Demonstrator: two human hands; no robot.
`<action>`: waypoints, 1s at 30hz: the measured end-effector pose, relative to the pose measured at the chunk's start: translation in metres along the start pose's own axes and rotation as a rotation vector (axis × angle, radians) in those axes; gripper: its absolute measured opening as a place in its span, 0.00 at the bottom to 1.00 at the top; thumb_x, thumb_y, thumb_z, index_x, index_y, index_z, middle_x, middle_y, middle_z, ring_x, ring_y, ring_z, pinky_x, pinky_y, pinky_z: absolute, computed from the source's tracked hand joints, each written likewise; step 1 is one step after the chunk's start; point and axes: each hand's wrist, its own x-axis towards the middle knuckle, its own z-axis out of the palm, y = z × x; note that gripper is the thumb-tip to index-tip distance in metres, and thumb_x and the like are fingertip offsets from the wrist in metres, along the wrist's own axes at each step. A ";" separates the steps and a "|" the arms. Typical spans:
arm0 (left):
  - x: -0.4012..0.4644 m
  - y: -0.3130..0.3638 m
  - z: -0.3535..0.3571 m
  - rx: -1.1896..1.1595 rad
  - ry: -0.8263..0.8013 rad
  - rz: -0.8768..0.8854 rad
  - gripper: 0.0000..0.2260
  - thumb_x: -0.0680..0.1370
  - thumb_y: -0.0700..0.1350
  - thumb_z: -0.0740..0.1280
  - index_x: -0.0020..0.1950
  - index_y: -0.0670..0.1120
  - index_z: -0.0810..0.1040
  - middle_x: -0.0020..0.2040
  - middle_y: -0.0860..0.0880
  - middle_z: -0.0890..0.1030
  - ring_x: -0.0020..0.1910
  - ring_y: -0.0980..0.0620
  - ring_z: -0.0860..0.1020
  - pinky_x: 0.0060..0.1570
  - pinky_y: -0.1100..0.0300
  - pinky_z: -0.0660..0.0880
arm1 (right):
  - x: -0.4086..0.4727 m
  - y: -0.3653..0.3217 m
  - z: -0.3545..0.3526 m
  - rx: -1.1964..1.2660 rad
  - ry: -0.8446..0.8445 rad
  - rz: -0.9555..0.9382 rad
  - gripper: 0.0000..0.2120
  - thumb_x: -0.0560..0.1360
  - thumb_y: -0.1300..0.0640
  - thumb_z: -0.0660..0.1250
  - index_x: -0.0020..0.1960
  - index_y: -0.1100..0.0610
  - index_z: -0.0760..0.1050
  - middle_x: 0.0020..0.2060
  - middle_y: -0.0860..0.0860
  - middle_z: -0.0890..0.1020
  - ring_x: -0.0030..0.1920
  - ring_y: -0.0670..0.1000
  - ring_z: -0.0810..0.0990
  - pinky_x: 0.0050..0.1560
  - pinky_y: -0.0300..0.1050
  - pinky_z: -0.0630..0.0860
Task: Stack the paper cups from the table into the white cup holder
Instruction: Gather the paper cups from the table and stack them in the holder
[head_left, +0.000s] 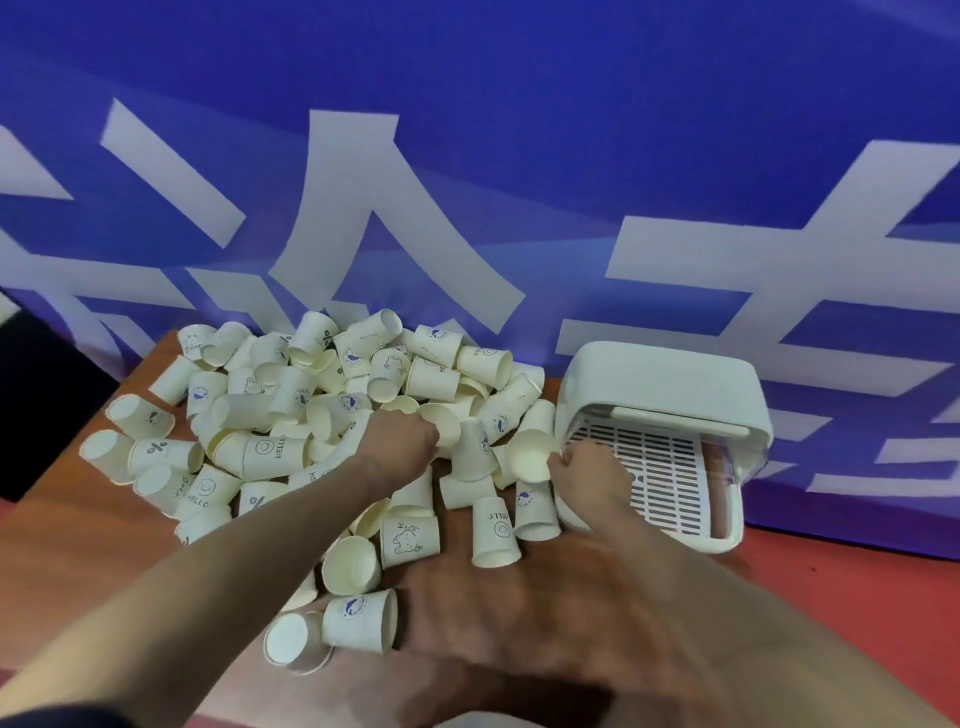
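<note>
A big blue wall (519, 130) fills the top of the frame. Below it, the brown table (467, 597) holds a heap of paper cups (291, 415) at middle left. The white cup holder (670, 400) lies at middle right, open side near, ready for stacking. The right hand (592, 467) pinches one cup (532, 454) by its rim. The left hand (402, 434) curls round another cup (441, 423) in the heap.

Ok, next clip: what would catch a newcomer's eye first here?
The big heap of paper cups strewn over the left and middle of the wooden table. Then the white cup holder at the right, with the right hand gripping a cup beside it while the left hand digs into the heap.
</note>
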 end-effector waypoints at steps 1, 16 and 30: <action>0.000 0.004 -0.003 -0.034 0.027 -0.007 0.14 0.81 0.53 0.59 0.51 0.50 0.82 0.45 0.49 0.83 0.43 0.46 0.80 0.36 0.59 0.64 | -0.002 0.004 -0.002 0.054 -0.002 0.024 0.17 0.76 0.49 0.60 0.31 0.53 0.68 0.33 0.51 0.77 0.36 0.55 0.76 0.34 0.43 0.69; 0.033 0.124 -0.061 -0.209 0.266 0.243 0.18 0.82 0.59 0.56 0.52 0.54 0.83 0.43 0.50 0.84 0.42 0.47 0.80 0.38 0.59 0.65 | -0.031 0.127 -0.042 0.417 0.125 0.350 0.17 0.72 0.46 0.57 0.33 0.55 0.75 0.29 0.51 0.81 0.32 0.53 0.82 0.40 0.48 0.81; 0.051 0.189 -0.040 -0.243 0.109 0.325 0.20 0.82 0.58 0.55 0.48 0.50 0.82 0.42 0.48 0.83 0.43 0.45 0.80 0.38 0.59 0.66 | -0.013 0.179 -0.046 0.488 0.118 0.406 0.17 0.71 0.47 0.58 0.33 0.58 0.75 0.26 0.50 0.81 0.29 0.53 0.82 0.40 0.51 0.81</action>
